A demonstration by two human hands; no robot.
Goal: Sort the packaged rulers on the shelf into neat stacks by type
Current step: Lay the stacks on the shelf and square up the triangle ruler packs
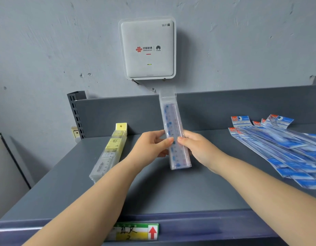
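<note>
Left hand: the left hand (pixel 153 144) pinches the left long edge of the clear-sleeved ruler pack (pixel 175 132), thumb on the front face, other fingers behind it.
Right hand: the right hand (pixel 196 148) grips the opposite long edge, thumb tip nearly meeting the left thumb across the pack.
Held pack: upright and leaning slightly, its lower end just above or touching the shelf (pixel 180 196); I cannot tell which. It looks like several sleeves held together, though the blur leaves that unsure.
Left of the hands: a tidy yellow-labelled stack (pixel 111 151) lies lengthwise, near the left wrist.
Right of the hands: the blue-headed packs (pixel 281 144) lie fanned and overlapping, well apart from the right hand, not yet squared.
Risk, slip: the sleeves are smooth plastic, so a loose pinch at mid-length could let inner packs slide out at the bottom.
Risk, mixing: setting the pack down too close to the yellow stack could nudge it askew.
Risk, sprawl: the blue fan reaches toward the right forearm; a sweep of that arm would probably scatter it further.
Hidden: fingers behind the pack, the print on the rulers, and the number of sleeves in either pile.
Cut off: the blue packs run out of view at the right edge.
Hard to read: the handwritten shelf tag (pixel 136 231) below the forearms.
</note>
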